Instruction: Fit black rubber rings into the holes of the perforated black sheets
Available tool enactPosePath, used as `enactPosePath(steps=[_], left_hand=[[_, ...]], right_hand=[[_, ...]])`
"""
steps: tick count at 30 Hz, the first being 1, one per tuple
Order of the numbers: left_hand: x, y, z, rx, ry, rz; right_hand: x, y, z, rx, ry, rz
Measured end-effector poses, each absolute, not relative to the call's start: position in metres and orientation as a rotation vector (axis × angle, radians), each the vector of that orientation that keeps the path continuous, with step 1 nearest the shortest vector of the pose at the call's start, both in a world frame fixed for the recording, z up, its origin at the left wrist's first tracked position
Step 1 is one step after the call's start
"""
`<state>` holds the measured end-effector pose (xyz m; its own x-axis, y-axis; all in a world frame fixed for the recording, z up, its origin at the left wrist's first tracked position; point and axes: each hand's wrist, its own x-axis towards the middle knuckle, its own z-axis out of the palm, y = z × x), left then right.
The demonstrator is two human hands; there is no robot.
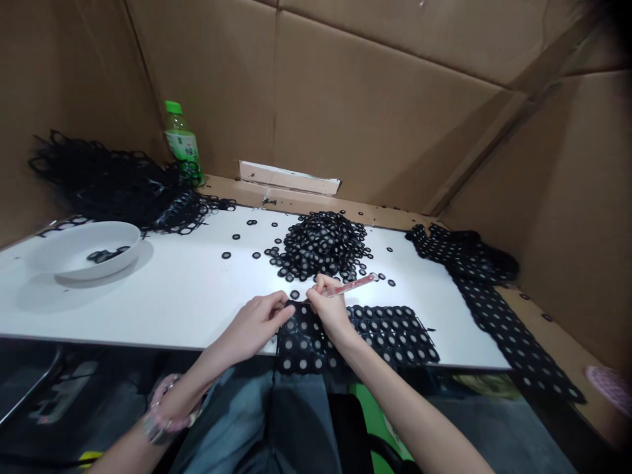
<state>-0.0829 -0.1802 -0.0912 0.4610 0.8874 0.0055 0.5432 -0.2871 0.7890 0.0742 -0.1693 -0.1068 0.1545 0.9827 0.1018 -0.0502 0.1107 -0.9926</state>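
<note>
A black sheet set with rows of round, pale-centred discs lies at the table's front edge, partly hanging over it. With thumb and fingers closed, my left hand grips the sheet's upper left corner. My right hand is shut on a slim, pen-like stick with a clear and reddish handle. Its tip points down left at the sheet's top edge, close to my left thumb; the tip itself is too small to make out. One loose black ring rests just above the sheet.
A heap of black rings stands mid-table, with several scattered around. To the left are a white bowl, a tangle of black scrap and a green-capped bottle. More dotted black sheet runs down the right. Cardboard walls enclose the table.
</note>
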Motion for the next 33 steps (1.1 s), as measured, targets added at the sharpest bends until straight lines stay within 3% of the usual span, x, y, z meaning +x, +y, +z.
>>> enactPosePath(steps=[5, 13, 22, 31, 33], left_hand=[[-0.087, -0.185, -0.093, 1.916, 1.085, 0.570], [-0.093, -0.183, -0.099, 1.873, 1.068, 0.661], [-0.093, -0.183, -0.108, 1.779, 1.084, 0.749], [-0.088, -0.181, -0.114, 1.625, 0.975, 0.904], [-0.086, -0.177, -0.113, 1.555, 0.938, 0.918]], right_hand=[[0.077, -0.171, -0.105, -1.011, -0.859, 1.067], [0.072, -0.198, -0.100, -1.225, -1.272, 1.131], [0.070, -0.198, -0.103, -1.276, -1.378, 1.069], [0.064, -0.201, -0.104, -1.348, -1.659, 0.682], [0.065, -0.200, -0.104, -1.334, -1.615, 0.719]])
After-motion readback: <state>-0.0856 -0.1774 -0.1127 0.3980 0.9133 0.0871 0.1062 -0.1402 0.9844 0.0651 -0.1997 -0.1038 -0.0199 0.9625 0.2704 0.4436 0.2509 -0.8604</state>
